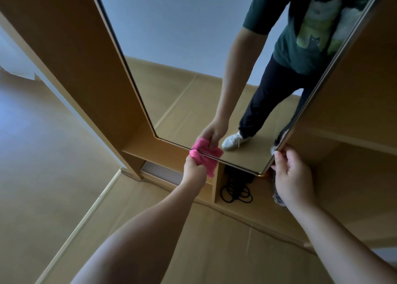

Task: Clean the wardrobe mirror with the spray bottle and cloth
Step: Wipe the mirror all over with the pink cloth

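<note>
The tall wardrobe mirror stands in a wooden door frame and reflects the person and the floor. My left hand grips a bunched pink cloth and presses it against the mirror's bottom edge. My right hand holds the mirror door's lower right edge, with thumb and fingers curled round it near the brass corner. No spray bottle is in view.
Wooden wardrobe shelves open to the right of the door. A coiled black cable lies in the low compartment under the mirror. A raised wooden floor edge runs diagonally at the left.
</note>
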Motion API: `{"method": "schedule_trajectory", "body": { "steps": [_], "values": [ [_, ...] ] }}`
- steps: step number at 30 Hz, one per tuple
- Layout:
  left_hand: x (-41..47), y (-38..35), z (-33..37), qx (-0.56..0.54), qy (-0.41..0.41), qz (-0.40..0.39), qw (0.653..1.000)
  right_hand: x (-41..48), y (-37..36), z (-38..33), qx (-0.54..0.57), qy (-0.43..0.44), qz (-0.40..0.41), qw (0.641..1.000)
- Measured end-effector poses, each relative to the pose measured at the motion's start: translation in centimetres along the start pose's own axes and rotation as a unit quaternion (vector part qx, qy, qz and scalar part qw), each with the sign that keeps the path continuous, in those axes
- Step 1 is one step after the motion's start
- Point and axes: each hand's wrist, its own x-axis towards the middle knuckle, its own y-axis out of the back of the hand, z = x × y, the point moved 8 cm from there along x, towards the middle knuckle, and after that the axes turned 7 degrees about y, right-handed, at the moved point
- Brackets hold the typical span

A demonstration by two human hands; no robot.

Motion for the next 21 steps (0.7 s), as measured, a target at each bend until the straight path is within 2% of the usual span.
{"method": "schedule_trajectory", "body": {
  "steps": [21],
  "values": [
    [-3.7, -8.7, -2.1, 0.005, 0.027, -0.099, 0.995, 0.5, 0.1, -0.4, 0.035, 0.002, -0.008, 0.999]
  ]
}}
